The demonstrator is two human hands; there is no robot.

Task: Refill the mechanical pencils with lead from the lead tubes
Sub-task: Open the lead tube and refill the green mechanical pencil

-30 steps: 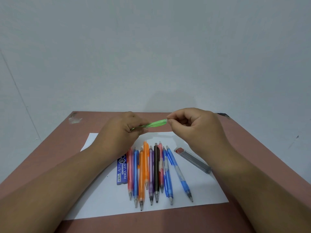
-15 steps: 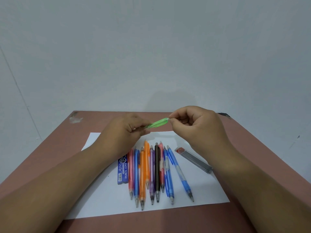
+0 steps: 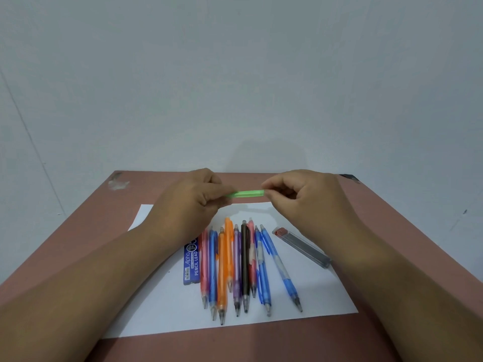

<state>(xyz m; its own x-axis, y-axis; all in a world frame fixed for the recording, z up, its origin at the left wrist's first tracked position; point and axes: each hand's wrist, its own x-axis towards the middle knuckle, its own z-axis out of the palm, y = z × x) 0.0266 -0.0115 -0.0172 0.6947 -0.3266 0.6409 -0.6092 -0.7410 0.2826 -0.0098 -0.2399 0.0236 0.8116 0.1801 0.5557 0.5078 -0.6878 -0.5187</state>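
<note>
Green mechanical pencil (image 3: 245, 193) lies level above a table (image 3: 392, 231), its long axis left to right, gripped by the left hand (image 3: 193, 202), its right end pinched by the right hand (image 3: 300, 197).

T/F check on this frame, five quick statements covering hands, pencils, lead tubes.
1. Both hands hold the translucent green mechanical pencil above the table. True.
2. The left hand is resting flat on the white paper sheet. False: it grips the green pencil.
3. The clear grey lead tube with a red cap lies right of the pencil row. True.
4. The blue flat lead case is in the right hand. False: it lies on the paper.
5. The black mechanical pencil lies in the row. True.
</note>
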